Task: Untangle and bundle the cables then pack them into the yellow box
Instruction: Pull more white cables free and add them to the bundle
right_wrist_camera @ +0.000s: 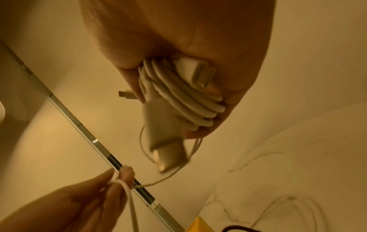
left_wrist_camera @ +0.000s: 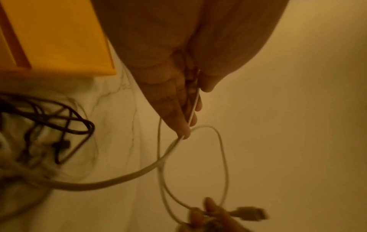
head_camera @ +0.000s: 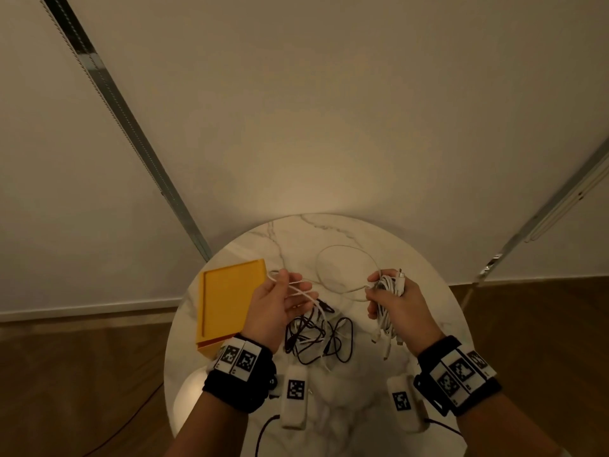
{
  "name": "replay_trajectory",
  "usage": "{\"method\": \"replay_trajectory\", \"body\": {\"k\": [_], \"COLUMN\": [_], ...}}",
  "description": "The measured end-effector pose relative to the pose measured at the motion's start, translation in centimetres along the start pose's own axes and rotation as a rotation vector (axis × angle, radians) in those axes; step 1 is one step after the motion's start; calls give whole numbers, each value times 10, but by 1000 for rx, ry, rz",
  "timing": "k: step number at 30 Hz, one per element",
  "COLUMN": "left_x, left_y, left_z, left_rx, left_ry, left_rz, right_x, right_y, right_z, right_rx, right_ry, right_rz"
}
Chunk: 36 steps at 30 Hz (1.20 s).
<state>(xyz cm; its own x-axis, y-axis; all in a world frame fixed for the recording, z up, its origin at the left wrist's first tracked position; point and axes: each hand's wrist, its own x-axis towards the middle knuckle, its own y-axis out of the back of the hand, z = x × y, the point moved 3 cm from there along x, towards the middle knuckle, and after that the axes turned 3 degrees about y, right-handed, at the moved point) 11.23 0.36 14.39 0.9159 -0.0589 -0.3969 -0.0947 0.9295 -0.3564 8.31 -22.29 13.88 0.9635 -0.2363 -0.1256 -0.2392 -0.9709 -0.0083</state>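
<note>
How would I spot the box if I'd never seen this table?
Find the round marble table by the wall. On its left side, beside the left hand, lies the box. It is flat, square and bright yellow, unlike the thin black cables and white cables.

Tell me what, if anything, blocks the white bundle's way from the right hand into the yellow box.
Nothing solid does. The yellow box sits open on the table's left. But the left hand hangs between it and the white bundle in the right hand, holding white cable that runs to the bundle.
</note>
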Motion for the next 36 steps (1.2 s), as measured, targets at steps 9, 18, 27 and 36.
{"method": "replay_trajectory", "body": {"k": [9, 18, 27, 36], "left_x": [11, -36, -46, -49], "left_y": [49, -1, -10, -1], "left_z": [-72, -56, -54, -24], "left_rx": [666, 1026, 1077, 411], "left_ry": [317, -339, -512, -487], "left_rz": [189, -178, -74, 166], "right_x": [-10, -17, -24, -21], "right_y": [-4, -14, -13, -2], "right_z": [1, 8, 5, 11], "right_rx": [10, 35, 37, 88], "right_ry": [-11, -31, -164, -191], "right_rz": [-126, -245, -261, -48]}}
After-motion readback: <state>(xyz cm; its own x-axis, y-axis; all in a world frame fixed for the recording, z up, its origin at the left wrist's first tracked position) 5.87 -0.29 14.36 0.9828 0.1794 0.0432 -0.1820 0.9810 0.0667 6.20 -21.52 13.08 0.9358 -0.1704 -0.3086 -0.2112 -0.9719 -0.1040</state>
